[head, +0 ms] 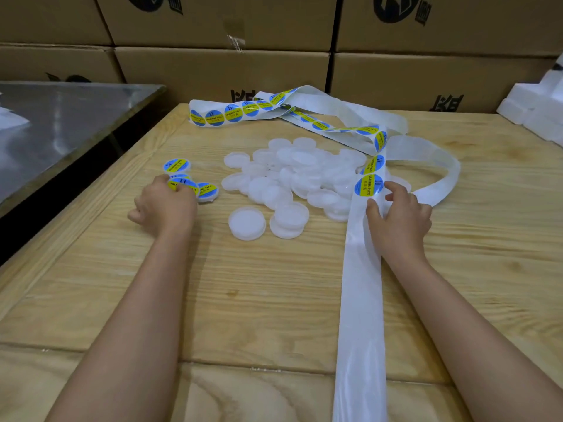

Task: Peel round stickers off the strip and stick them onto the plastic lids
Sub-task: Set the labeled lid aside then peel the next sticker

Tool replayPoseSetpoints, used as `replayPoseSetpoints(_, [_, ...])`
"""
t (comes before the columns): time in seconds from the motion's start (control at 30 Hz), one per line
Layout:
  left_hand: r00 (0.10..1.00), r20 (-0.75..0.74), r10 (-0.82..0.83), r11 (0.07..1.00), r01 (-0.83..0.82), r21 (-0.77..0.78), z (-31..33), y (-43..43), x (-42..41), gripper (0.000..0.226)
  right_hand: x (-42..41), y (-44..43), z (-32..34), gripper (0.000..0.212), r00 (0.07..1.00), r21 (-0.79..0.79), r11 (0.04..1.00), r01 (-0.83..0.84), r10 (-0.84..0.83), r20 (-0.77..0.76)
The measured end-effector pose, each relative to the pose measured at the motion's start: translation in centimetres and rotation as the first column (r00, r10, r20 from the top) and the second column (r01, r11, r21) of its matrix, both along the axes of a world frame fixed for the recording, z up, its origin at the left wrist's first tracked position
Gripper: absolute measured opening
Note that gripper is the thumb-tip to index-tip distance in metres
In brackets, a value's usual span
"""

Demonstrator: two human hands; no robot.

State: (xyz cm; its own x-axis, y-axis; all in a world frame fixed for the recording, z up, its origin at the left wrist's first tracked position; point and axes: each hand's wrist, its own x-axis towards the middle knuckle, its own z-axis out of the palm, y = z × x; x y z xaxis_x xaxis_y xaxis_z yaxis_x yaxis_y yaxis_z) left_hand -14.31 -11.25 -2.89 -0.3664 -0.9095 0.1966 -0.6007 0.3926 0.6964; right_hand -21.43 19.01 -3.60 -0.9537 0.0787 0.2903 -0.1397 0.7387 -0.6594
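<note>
Nearest you, the empty backing of the strip [359, 315] runs up the wooden table [243, 300] to your right hand [399, 217]. That hand pinches the strip, with the thumb on top of the backing and the fingers curled at its edge, just beside the next sticker [368, 185].

Your left hand [166, 205] is well apart from it, fingers curled over a stickered lid [184, 186] among two more finished lids [176, 166]. Set that one down flat with the others.

To lift the next sticker cleanly, bend the backing sharply away under its near edge so the rim springs free. Then take it by that rim only, so the glue side stays off your fingertips. Bring a plain lid close first; the single lid [246, 223] lying apart from the pile is the easiest to take. Centre the sticker, lay one edge down and smooth across so no bubble is trapped.

Between your hands lies the heap of plain lids [289, 178], overlapping. Beyond it the strip loops and twists, with more stickers [233, 112] on it, so draw it gently or it may drag lids about. Cardboard boxes [219, 71] stand behind.
</note>
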Motion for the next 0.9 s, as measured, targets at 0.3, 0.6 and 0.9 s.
replayPoseSetpoints(0.3, [0.998, 0.003, 0.062, 0.998, -0.062, 0.009, -0.4, 0.0, -0.2, 0.041, -0.2, 0.1, -0.2, 0.047, 0.998, -0.117, 0.992, -0.056, 0.060, 0.029])
replayPoseSetpoints(0.6, [0.904, -0.218, -0.367, 0.838, 0.219, -0.500, 1.2, 5.6, -0.8, 0.036, 0.7, 0.1, 0.5, 0.060, 0.984, -0.160, 0.971, -0.178, 0.174, -0.035])
replayPoseSetpoints(0.9, [0.571, -0.025, -0.821, 0.497, 0.691, -0.525, -0.1, 14.9, -1.6, 0.035, 1.4, -0.8, 0.5, 0.080, 0.927, -0.362, 0.859, -0.362, 0.373, -0.042])
